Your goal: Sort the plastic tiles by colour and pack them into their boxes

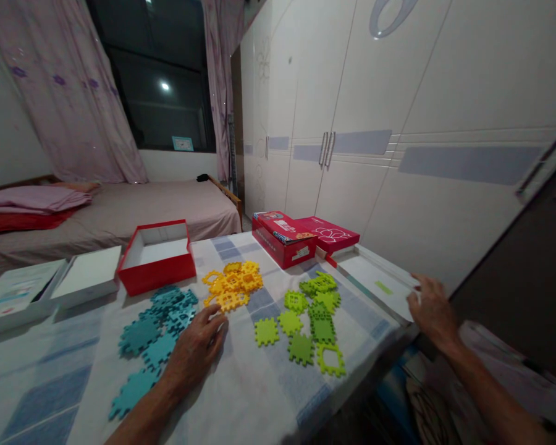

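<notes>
My left hand point(199, 343) rests on the tablecloth beside the teal gear-edged plastic pieces point(160, 337), its fingers loosely bent and nothing visible in them. Just beyond its fingertips lies a pile of yellow interlocking pieces point(234, 284). Over at the table's right edge, my right hand point(430, 309) grips the near end of a shallow white box point(368, 272), which has a small green strip inside. Green interlocking pieces point(301, 349), some solid and some with cut-out middles, are spread between my two hands.
An open red box point(160, 275) and white boxes point(88, 278) stand on the left. Farther back are a red printed box point(282, 244) and a flat red box point(331, 235). A bed point(167, 201) lies behind the table, and a white wardrobe point(375, 198) lines the right.
</notes>
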### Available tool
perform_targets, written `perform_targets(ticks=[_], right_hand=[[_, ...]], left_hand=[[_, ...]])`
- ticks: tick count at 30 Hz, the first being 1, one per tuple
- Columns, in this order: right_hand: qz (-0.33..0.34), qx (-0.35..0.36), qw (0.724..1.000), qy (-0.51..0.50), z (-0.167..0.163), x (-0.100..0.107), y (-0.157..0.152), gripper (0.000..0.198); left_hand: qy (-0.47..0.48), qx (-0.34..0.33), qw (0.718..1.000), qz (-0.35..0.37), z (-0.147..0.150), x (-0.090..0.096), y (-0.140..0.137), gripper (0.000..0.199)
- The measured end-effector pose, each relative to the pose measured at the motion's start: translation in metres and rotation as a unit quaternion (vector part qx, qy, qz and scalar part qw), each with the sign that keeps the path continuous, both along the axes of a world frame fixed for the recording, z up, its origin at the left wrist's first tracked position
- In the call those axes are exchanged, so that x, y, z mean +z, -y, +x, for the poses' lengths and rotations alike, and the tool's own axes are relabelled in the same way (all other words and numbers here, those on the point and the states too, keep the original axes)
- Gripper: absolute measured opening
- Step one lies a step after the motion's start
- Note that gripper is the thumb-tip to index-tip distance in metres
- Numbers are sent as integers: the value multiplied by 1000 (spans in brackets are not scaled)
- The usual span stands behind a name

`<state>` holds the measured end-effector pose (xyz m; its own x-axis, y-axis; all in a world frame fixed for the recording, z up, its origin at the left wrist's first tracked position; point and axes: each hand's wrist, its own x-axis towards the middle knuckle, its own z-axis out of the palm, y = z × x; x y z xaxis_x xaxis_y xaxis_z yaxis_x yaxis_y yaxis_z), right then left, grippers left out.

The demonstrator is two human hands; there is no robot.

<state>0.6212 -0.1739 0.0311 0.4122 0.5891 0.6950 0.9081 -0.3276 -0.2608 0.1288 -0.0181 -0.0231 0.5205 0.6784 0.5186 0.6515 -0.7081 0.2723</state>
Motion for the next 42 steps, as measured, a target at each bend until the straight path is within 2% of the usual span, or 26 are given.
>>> perform_targets(ticks=[2,4,6,8,11,14,20,24,29,32,38,42], right_hand=[[-34,121,988,-88,-40,2,-26,43],[-95,191,970,-120,-75,-2,-55,53],[-159,187,960,-132,-100,-9,-81,67],[-220,140,954,-145,-116,-17,-101,79],[-276,103,944,-147,-130,-26,-118,88],[-267,126,949,-113,-141,-30,-122,82],[-175,225,954,-90,-154,-25,-127,44],[-94,256,952,-142,-147,-25,-138,36],[-24,190,958,-213,-125,-30,-146,40],[17,156,955,-253,-108,-26,-144,43],[69,79,953,-283,-45,15,-142,58],[45,20,961,-273,-4,38,-137,57]], left_hand=[[-1,1,1000,2,-1,-2,-1,27],[0,0,1000,5,-1,-3,-2,27],[2,-3,1000,5,-2,-3,-2,27],[2,-2,1000,1,-1,-2,-1,27],[3,3,1000,-5,0,0,0,26],[7,2,1000,-9,1,1,1,26],[8,2,1000,-18,0,0,1,25],[6,-1,1000,-22,0,0,0,26],[13,-4,1000,-19,0,0,0,25],[21,-6,1000,-13,0,1,1,24],[21,-3,1000,-9,1,3,3,25],[15,1,1000,-6,1,3,3,24]])
